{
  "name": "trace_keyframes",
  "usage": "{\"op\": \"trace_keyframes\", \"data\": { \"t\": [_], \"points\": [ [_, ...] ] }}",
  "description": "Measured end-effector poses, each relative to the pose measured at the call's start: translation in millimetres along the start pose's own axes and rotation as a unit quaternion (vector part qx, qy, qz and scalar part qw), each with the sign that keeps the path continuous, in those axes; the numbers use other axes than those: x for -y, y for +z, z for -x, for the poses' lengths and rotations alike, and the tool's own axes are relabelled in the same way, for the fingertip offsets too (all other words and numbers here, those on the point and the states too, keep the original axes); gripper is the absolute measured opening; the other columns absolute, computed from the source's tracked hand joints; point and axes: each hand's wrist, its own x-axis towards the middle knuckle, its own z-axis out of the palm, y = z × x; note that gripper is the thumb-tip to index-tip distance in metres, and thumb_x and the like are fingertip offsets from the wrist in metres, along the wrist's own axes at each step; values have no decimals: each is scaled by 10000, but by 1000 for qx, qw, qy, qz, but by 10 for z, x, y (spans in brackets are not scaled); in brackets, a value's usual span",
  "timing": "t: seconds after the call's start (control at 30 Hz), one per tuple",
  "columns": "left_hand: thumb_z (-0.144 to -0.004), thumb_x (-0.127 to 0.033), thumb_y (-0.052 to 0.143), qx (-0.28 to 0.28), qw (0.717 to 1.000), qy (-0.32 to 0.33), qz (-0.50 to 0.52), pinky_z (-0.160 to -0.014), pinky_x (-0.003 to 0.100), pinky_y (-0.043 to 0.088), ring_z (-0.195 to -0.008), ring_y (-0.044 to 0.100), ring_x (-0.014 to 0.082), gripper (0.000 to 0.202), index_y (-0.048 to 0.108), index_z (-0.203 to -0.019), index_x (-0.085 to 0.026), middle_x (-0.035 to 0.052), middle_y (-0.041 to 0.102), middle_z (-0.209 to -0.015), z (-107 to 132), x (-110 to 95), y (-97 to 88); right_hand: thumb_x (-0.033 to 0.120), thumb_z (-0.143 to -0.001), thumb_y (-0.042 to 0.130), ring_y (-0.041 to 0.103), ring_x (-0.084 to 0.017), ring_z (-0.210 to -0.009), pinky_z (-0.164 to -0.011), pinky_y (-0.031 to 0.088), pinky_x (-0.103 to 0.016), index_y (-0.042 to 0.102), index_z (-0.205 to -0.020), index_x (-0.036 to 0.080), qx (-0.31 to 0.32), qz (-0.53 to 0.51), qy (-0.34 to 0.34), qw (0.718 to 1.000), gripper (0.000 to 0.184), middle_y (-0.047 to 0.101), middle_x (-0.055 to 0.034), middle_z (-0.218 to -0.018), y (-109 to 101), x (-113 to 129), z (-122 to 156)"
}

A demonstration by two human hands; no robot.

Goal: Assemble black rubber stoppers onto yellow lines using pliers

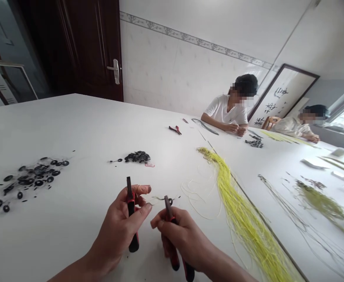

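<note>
My left hand (116,225) is wrapped round a pair of pliers (134,243) with black and red handles, jaws pointing up. Its thumb and forefinger are apart at the front. A second pair of black and red pliers (168,207) sits in my right hand (180,231), its handles spread below the palm. Just beyond the right pliers' jaws is a small black ring (171,201), with a thin yellowish strand (158,198) beside it, between the hands. I cannot tell whether the jaws touch the ring.
Loose black discs (38,183) lie at left; a pile of black parts (138,157) is ahead. A yellow cord bundle (233,199) runs along the table (80,125) at right. Farther off are another pair of pliers (176,130) and two seated people (227,109).
</note>
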Motion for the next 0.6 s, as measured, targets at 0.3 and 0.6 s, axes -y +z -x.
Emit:
{"op": "trace_keyframes", "data": {
  "t": [0.3, 0.6],
  "points": [
    [-749, -256, 575, 67, 997, 31, -31, -659, 253, 437, -760, 535, 142, 137, 508, -868, -259, -24, 572, -799, 10, 28, 22, 185, -731, 405, 394, -53, -318, -277, 313, -133, 531, -834, 155, 30, 22, 13, 999, 166, 438, 75, -410, 79, -85, 15],
    [-758, -180, 538, 84, 995, -14, 45, -667, 214, 400, -736, 468, 95, 94, 491, -811, -241, -47, 488, -791, 57, 25, 62, 218, -760, 421, 395, -60, -352, -326, 330, -165, 527, -839, 166, 37, 23, 11, 999, 143, 448, 68, -430, 73, -46, 87]
  ]
}}
